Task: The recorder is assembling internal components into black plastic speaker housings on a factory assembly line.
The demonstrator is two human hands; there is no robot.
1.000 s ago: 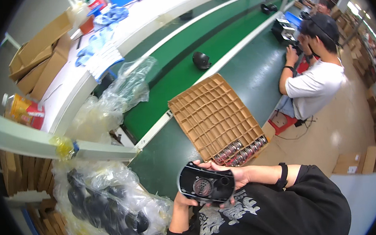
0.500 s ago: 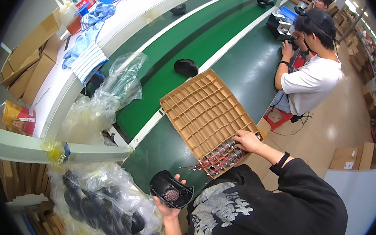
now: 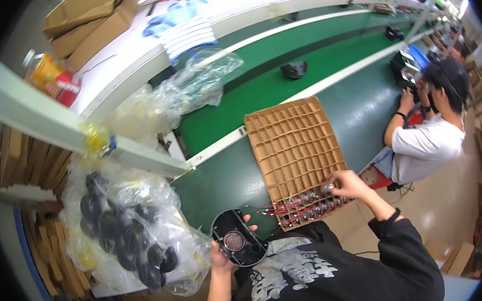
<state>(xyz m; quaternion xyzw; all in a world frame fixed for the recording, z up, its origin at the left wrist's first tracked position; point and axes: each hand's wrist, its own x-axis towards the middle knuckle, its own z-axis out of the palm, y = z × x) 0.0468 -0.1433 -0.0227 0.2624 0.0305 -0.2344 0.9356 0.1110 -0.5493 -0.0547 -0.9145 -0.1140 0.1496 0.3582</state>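
Note:
In my left hand [image 3: 221, 258] is a black curved plastic housing [image 3: 253, 250] with a round, pinkish dotted disc [image 3: 234, 241] in its middle. My thumb and fingers grip its edges. My right hand [image 3: 350, 186] pinches a small silvery part [image 3: 329, 188] over the near right rows of a cardboard divider box [image 3: 294, 146]. Several silvery wired parts [image 3: 313, 208] fill those near rows, red and dark leads trailing left; the kind is too small to make out. The farther compartments of the box hold nothing.
A clear plastic bag of black round parts [image 3: 123, 227] lies at the left. Beyond the box runs a green conveyor belt [image 3: 259, 95] carrying a black part [image 3: 294, 70]. A co-worker in a white shirt [image 3: 424, 141] works at the right. A white post [image 3: 80, 126] crosses the left side.
My view has swung, shifting the scene rightward. My right hand has lifted slightly from the wired parts, and a silvery piece now shows at its fingertips. My left hand still grips the housing.

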